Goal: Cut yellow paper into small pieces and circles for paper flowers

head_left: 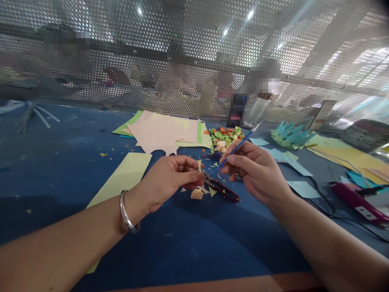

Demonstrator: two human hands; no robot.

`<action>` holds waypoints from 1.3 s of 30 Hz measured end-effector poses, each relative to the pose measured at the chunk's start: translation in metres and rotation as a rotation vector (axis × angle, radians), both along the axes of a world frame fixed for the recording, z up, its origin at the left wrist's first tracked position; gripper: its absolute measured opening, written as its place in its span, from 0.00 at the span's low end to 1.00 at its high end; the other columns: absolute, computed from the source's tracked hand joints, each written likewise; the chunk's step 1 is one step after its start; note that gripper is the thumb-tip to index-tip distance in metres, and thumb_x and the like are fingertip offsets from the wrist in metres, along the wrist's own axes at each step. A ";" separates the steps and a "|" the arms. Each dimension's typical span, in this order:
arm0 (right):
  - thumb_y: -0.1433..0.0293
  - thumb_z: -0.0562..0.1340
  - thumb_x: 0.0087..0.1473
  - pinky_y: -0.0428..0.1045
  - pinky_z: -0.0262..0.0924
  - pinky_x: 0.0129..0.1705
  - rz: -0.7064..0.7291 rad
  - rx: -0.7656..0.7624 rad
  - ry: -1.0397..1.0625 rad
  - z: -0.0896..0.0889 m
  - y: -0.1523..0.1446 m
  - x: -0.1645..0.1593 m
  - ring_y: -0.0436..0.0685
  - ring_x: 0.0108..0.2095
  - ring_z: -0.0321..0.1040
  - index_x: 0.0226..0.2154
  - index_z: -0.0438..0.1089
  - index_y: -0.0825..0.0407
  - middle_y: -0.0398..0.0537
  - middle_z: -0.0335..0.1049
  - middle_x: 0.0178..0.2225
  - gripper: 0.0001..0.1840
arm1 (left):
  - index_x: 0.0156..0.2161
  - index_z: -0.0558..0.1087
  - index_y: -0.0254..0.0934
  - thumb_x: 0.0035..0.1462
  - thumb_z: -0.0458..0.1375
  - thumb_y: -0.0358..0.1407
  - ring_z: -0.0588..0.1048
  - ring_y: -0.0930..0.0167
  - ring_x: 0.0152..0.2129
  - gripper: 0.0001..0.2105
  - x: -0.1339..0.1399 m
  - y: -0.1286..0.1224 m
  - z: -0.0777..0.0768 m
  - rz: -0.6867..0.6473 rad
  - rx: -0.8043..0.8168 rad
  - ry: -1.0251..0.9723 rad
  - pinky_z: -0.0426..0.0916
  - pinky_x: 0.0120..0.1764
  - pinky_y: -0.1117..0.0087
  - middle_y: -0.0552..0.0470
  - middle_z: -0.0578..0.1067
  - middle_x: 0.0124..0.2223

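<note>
Between the thumb and fingers of my left hand (174,174) is a small pale yellow paper piece (199,164), pinched upright. My right hand (255,168) grips a thin blue stick (236,149) that slants down toward the left hand; its upper end is clear or white. The stick's kind cannot be made out. Under and between both hands, dark-handled scissors (223,190) lie on the blue table, their blades partly covered by the left fingertips. Small paper scraps (197,194) are scattered around them. A long pale yellow paper strip (127,172) lies beneath my left forearm.
Behind the hands are stacked paper sheets (158,129) and a pile of coloured paper bits (226,137). At right stand a blue-green folded paper piece (291,134), a clear jar (258,110) and a magenta power strip (360,205) with black cords. A perforated metal screen (194,81) borders the far edge.
</note>
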State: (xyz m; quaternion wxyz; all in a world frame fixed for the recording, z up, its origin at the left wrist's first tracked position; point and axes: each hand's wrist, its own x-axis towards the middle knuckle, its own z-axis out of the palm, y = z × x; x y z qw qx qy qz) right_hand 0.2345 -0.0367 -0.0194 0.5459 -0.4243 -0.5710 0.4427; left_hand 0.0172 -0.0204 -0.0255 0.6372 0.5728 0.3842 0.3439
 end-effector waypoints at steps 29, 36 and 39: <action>0.63 0.70 0.54 0.43 0.60 0.21 0.105 -0.087 0.097 -0.011 -0.009 -0.015 0.48 0.24 0.68 0.34 0.70 0.51 0.42 0.72 0.25 0.11 | 0.31 0.77 0.35 0.59 0.63 0.45 0.79 0.68 0.33 0.14 0.006 -0.008 0.003 -0.020 -0.299 -0.244 0.74 0.37 0.68 0.49 0.80 0.34; 0.64 0.69 0.55 0.42 0.61 0.21 0.127 -0.072 0.088 -0.013 -0.009 -0.014 0.47 0.22 0.67 0.35 0.71 0.50 0.40 0.72 0.24 0.09 | 0.28 0.77 0.35 0.56 0.65 0.41 0.77 0.65 0.39 0.11 0.003 -0.007 0.005 -0.059 -0.238 -0.186 0.73 0.41 0.65 0.50 0.78 0.34; 0.65 0.70 0.54 0.41 0.61 0.21 0.118 -0.045 0.113 -0.011 -0.009 -0.014 0.48 0.23 0.69 0.35 0.71 0.51 0.40 0.71 0.24 0.10 | 0.30 0.79 0.34 0.53 0.68 0.40 0.77 0.67 0.37 0.10 0.002 -0.005 0.006 -0.063 -0.228 -0.160 0.73 0.41 0.65 0.48 0.79 0.36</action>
